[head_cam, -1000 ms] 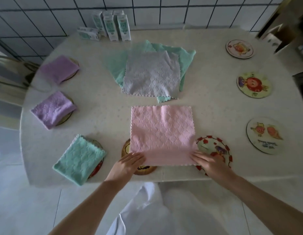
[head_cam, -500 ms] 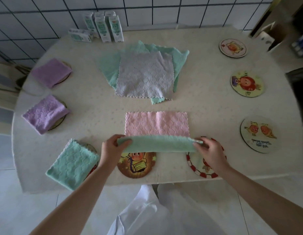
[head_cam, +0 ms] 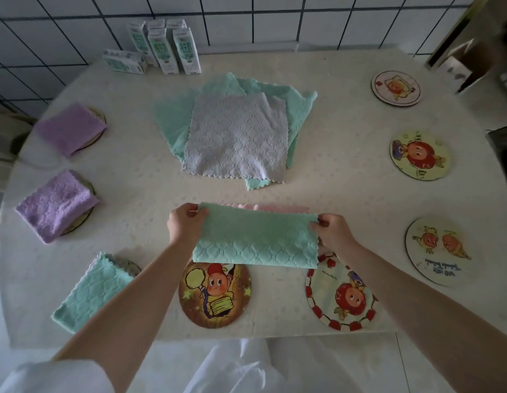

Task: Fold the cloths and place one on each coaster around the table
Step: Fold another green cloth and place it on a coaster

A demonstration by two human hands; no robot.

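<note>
Tiled wall (head_cam: 303, 21) behind the pale tabletop (head_cam: 345, 177): eight coasters (head_cam: 419, 154), three under folded cloths (head_cam: 56, 205), five bare. Left hand (head_cam: 184, 225) and right hand (head_cam: 333, 231) pinch the green cloth (head_cam: 255, 239) by its corners near the front edge.

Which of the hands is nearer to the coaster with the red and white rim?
The right. The right hand pinches a corner of the green cloth just beyond the red-rimmed coaster; the left hand pinches the opposite corner, farther left, beyond the brown coaster.
</note>
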